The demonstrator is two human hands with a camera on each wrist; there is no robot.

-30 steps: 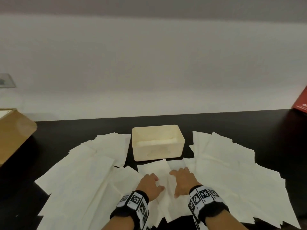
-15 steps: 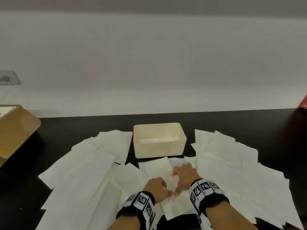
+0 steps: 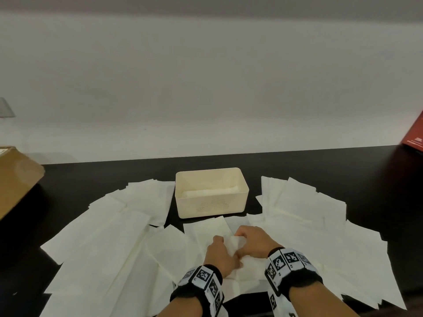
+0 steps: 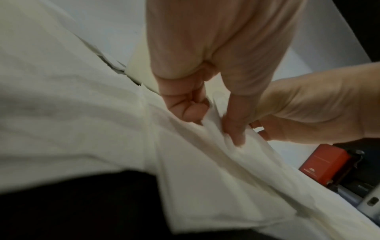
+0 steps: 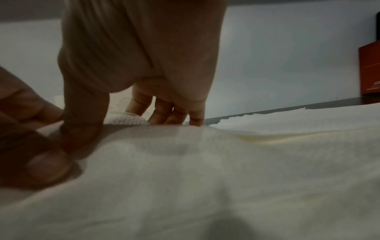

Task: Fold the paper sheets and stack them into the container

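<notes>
We see the left hand (image 3: pixel 220 255) and the right hand (image 3: pixel 255 241) side by side over one paper sheet (image 3: pixel 238 244) at the near middle of the dark worktop (image 3: pixel 343 170). The left hand's curled fingers (image 4: pixel 189 110) and thumb pinch a raised ridge of this sheet; the right hand's thumb (image 5: pixel 82 126) and fingers close on the same bunched paper, the two hands touching. The cream container (image 3: pixel 211 193) stands just beyond the hands, apart from them, with folded paper lying inside. Loose sheets (image 3: pixel 103 236) fan out to the left and right of the hands. A cardboard box (image 3: pixel 16 177) sits at far left, a red box (image 3: pixel 414 138) at far right.
</notes>
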